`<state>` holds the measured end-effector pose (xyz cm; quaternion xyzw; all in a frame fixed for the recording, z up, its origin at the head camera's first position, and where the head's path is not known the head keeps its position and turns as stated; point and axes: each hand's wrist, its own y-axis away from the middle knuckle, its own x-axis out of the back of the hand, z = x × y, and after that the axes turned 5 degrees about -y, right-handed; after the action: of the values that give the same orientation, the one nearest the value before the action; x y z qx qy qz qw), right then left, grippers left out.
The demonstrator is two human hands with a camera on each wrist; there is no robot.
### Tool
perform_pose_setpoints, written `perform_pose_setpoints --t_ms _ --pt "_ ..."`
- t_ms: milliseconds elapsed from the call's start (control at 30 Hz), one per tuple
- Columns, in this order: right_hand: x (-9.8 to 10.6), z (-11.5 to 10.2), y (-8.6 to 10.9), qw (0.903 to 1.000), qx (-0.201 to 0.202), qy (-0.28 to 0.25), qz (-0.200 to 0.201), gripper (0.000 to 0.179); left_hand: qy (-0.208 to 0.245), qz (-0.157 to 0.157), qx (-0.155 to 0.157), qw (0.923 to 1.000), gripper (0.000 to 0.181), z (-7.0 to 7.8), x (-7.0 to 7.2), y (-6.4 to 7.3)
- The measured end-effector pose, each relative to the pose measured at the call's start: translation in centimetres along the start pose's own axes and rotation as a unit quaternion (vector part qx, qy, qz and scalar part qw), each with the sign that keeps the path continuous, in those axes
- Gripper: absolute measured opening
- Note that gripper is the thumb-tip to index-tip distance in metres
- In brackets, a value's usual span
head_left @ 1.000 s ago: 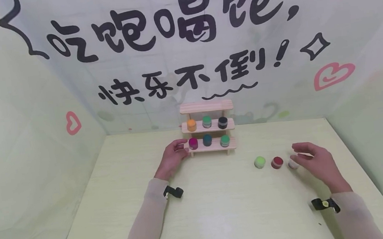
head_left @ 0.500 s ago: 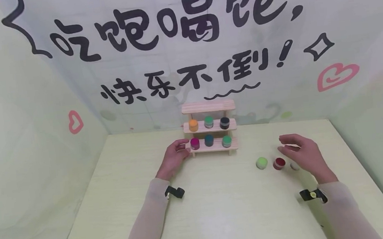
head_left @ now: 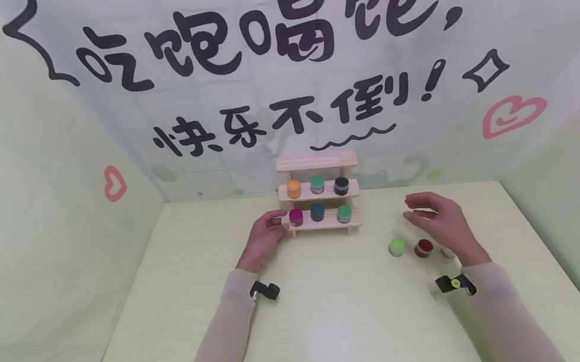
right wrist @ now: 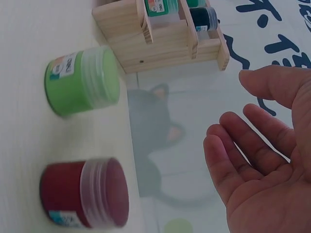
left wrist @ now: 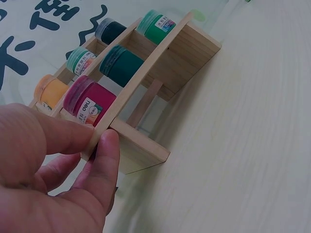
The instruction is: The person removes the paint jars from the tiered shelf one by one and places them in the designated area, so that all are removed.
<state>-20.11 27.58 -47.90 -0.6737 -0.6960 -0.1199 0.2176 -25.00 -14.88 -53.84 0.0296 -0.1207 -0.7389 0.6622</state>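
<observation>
My left hand (head_left: 263, 241) pinches the left end of the bottom board of a small wooden tiered rack (left wrist: 138, 138) between thumb and fingers. Right beside those fingertips stands a magenta paint jar (left wrist: 90, 102). A dark teal jar (left wrist: 121, 65) and a green jar (head_left: 344, 213) share that lower step. Orange (head_left: 293, 189), green (head_left: 317, 184) and black (head_left: 341, 186) jars stand on the middle step. My right hand (head_left: 442, 220) hovers with bent, spread fingers and holds nothing. Below it on the table are a light green jar (right wrist: 82, 80), a dark red jar (right wrist: 85, 194) and a partly hidden whitish jar (head_left: 448, 252).
The rack's top step (head_left: 316, 162) carries no jar. Behind the rack rises a white cloth backdrop (head_left: 214, 172) with black lettering, and cloth also hangs on both sides of the pale table (head_left: 327, 320).
My right hand has moved left and away from me, from the whitish jar to above the table near the rack. My left hand keeps its grip on the rack. The view has shifted slightly.
</observation>
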Motion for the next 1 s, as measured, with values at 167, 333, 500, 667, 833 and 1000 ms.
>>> perform_pose_setpoints --t_ms 167,333,500,667,833,1000 --pt "-0.9 -1.0 -0.7 0.9998 -0.008 -0.017 -0.005 0.049 0.005 -0.002 -0.003 1.0000 0.045 0.1 0.0 0.0" --pt "-1.8 -2.2 -1.5 0.9997 -0.002 -0.023 -0.008 0.046 0.012 -0.001 -0.006 0.9999 0.045 0.1 0.0 0.0" --pt "-2.9 -2.8 -2.7 0.9993 0.019 -0.030 -0.010 0.043 0.009 -0.002 -0.002 1.0000 0.044 0.2 0.0 0.2" --pt "-4.1 -3.3 -4.2 0.9989 0.030 -0.034 -0.011 0.043 0.005 -0.008 -0.004 0.9999 0.044 0.1 -0.1 0.3" --pt "-5.5 -4.0 -5.7 0.9982 0.040 -0.044 -0.012 0.040 -0.002 -0.004 0.000 1.0000 0.041 0.0 -0.1 0.3" --pt "-6.9 -4.7 -7.0 0.9974 0.047 -0.053 -0.013 0.039 -0.001 0.000 0.003 1.0000 0.039 -0.2 -0.1 0.3"
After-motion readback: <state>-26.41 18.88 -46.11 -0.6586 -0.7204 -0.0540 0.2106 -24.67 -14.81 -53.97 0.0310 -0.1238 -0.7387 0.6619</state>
